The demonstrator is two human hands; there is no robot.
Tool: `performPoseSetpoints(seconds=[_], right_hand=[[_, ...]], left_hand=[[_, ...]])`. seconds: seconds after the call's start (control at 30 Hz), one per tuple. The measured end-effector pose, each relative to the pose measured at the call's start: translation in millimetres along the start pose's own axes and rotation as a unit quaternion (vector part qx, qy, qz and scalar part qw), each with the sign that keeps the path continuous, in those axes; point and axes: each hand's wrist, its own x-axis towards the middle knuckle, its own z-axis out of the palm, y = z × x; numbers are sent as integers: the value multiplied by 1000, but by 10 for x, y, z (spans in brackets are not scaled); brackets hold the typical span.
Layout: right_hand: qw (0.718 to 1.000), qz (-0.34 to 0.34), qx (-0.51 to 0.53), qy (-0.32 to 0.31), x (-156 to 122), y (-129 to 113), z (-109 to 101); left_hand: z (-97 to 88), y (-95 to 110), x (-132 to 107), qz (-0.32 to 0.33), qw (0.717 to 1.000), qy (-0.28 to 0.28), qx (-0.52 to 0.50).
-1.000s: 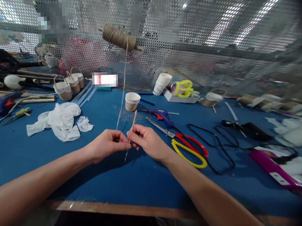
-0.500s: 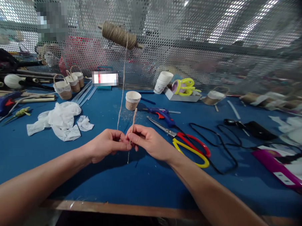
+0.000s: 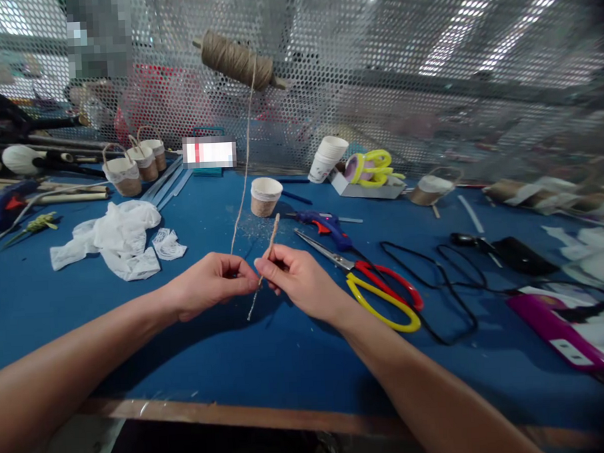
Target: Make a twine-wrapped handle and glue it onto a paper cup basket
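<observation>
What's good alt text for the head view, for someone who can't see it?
A person's right hand holds a thin tan stick while the left hand, beside it, grips twine running up to a spool. Scissors, a glue gun and a cup sit on a blue table.

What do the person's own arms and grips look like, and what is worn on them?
The left arm and right arm are bare as far as they show, with no sleeve in view. The left grip and right grip are ungloved human hands. No watch or bracelet shows; some fingers are hidden.
</observation>
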Motion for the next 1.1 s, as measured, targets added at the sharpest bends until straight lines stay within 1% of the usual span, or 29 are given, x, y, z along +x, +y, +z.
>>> performPoseSetpoints(seconds=[0.1,0.17,0.23,0.33,0.4,0.47,0.6,0.73,0.9,1.1], right_hand=[[999,3,-30,18,8,10,17],[1000,4,-18,16,10,21,26],[999,2,39,-13,5,25,23],[987,2,138,-83,-7,11,-6],[984,12,147,-100,-14,-2,-28],[988,27,126,-88,-17,-7,-40],[991,51,96,-74,-11,15,-35],[993,53,81,-68,-2,38,-23],[997,54,39,-37,-4,21,-8],[998,57,2,-6,-10,0,10]], left_hand=[[11,-28,9,-4,1000,12,-3],[20,-45,15,-9,1000,12,-8],[31,-52,15,-12,1000,3,-25],[40,-46,5,-15,998,-21,-57],[32,-35,-1,-15,998,-29,-52],[9,-25,-2,-5,999,-33,-23],[-51,-13,9,39,997,-47,49],[-66,-16,17,49,994,-35,96],[-58,-30,17,39,995,-9,96],[-32,-19,5,44,995,-1,88]])
